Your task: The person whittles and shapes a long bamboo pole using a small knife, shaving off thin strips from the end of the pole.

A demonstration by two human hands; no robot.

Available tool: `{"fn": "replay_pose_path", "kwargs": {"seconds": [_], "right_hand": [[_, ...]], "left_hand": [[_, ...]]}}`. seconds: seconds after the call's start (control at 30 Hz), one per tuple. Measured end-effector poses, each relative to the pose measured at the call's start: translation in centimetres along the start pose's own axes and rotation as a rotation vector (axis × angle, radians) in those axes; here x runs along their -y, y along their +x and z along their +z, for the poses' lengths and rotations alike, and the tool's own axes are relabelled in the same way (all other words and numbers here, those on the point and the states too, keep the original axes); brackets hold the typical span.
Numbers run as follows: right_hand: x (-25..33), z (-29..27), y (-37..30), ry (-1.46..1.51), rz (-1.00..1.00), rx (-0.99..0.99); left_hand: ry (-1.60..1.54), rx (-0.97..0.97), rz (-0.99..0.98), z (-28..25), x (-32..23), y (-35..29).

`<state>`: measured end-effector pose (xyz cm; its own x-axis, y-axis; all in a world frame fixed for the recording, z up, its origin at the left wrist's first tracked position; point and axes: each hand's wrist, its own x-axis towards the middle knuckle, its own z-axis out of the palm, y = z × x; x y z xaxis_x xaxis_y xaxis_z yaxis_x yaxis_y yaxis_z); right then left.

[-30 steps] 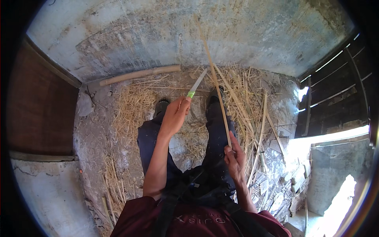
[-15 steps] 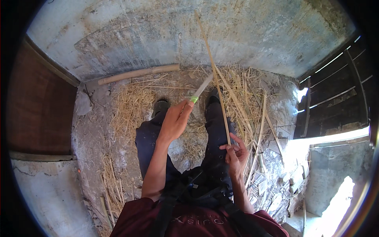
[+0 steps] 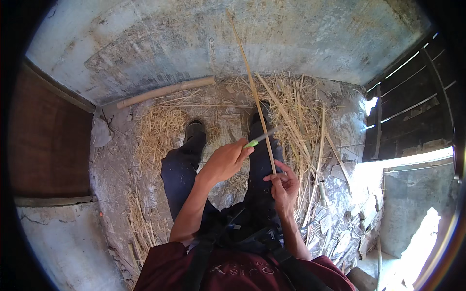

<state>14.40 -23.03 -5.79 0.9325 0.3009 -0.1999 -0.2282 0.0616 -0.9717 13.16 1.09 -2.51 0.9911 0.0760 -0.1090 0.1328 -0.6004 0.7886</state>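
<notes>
The strip [image 3: 252, 89], long, thin and straw-coloured, runs from the right hand [image 3: 285, 184] out to a far tip between 11 and 12 o'clock of it. The right hand grasps its near end between thumb and fingers, above the right thigh. The knife [image 3: 260, 139] has a green handle and a blurred blade; the left hand [image 3: 225, 162] is closed round the handle, and the blade points to about 2 o'clock of that hand, crossing the strip's lower half. Whether edge and strip touch cannot be told.

Taking the knife as the centre of the dial: the left hand lies at 8 o'clock, the right at 5. The right shoe [image 3: 254, 116] is near 12, partly behind the strip, the left shoe [image 3: 195, 128] at 9. Both legs, in dark trousers [image 3: 180, 162], reach back toward 6, where a maroon shirt [image 3: 233, 281] with black straps [image 3: 196, 257] shows.

A heap of straw [image 3: 158, 133] lies at 9 o'clock, beyond the left shoe; more slats [image 3: 286, 116] lie with straw at 2. A pole [image 3: 167, 92] rests at 10 along the foot of the stained wall [image 3: 145, 39]. Farther out are a brown panel [image 3: 53, 140] at 9, dark planks [image 3: 412, 114] near 3 and rubble [image 3: 340, 242] at 5.
</notes>
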Motion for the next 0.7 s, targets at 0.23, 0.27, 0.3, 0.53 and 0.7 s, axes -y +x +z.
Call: {"fn": "replay_pose_path", "kwargs": {"seconds": [0.23,0.27,0.3,0.53,0.7], "right_hand": [[0.5,-0.1,-0.1,0.007,0.028,0.017],[0.6,-0.1,-0.1,-0.013,0.027,0.018],[0.6,-0.1,0.0,-0.032,0.026,0.016],[0.5,-0.4,0.0,-0.033,0.035,0.015],[0.7,-0.5,0.0,-0.019,0.031,0.028]], "left_hand": [[0.041,-0.011,0.078,1.6,-0.1,0.5],[0.041,-0.03,0.09,1.9,0.0,0.5],[0.049,-0.003,0.073,1.9,-0.5,0.7],[0.297,-0.072,0.028,2.9,-2.0,1.7],[0.33,-0.163,0.091,3.8,-1.5,2.0]]}}
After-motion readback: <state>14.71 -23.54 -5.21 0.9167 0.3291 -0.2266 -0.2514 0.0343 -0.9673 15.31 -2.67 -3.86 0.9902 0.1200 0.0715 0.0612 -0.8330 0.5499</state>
